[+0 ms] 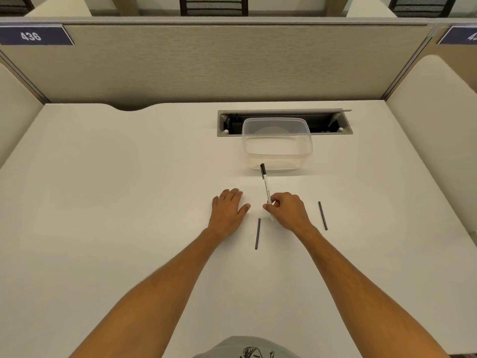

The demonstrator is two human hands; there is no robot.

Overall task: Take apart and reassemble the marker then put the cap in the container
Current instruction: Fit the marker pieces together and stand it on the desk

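A white marker point(266, 188) with a black cap point(263, 169) at its far end lies pointing away from me on the white desk point(129, 202). My right hand point(287, 210) is closed around the marker's near end. My left hand point(229, 208) rests flat on the desk just to the left, fingers together, holding nothing. A clear plastic container point(277, 146) stands just beyond the cap, with nothing visible inside. Two thin black rods lie on the desk: one rod point(257, 233) between my wrists, another rod point(323, 216) to the right of my right hand.
A recessed cable tray point(327, 122) with an open flap sits behind the container. Beige partition walls point(206, 65) enclose the desk at the back and sides. A curved notch point(129, 107) cuts the desk's back edge at the left.
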